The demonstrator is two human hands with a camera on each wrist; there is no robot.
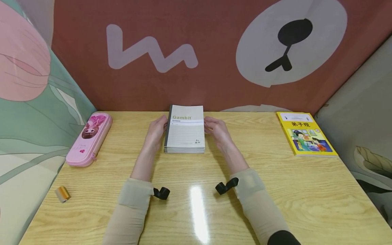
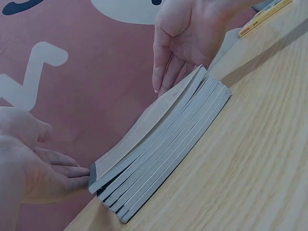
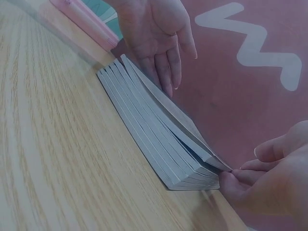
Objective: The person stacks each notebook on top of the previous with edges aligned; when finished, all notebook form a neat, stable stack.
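Notebooks: a stack of notebooks (image 1: 185, 131) lies at the middle rear of the wooden table (image 1: 275, 190); the top cover reads "Gambit".
Top notebook: the wrist views show its right edge lifted off the ones beneath, the spine side lying lower.
Left hand (image 1: 157, 131): at the stack's left edge, spine side; fingers nearly straight, tips touching the top notebook's edge. Grip loose, not closed round anything.
Right hand (image 1: 215, 130): at the stack's right edge; thumb and fingertips (image 3: 226, 180) pinch the raised edge of the top notebook.
Pencil case (image 1: 89, 139): pink, with a doll picture, zipped closed at the table's left; its contents are hidden.
Yellow book (image 1: 306, 133): flat at the right rear, well apart from the stack.
Small orange object (image 1: 62, 194): near the front left edge; too small to identify.
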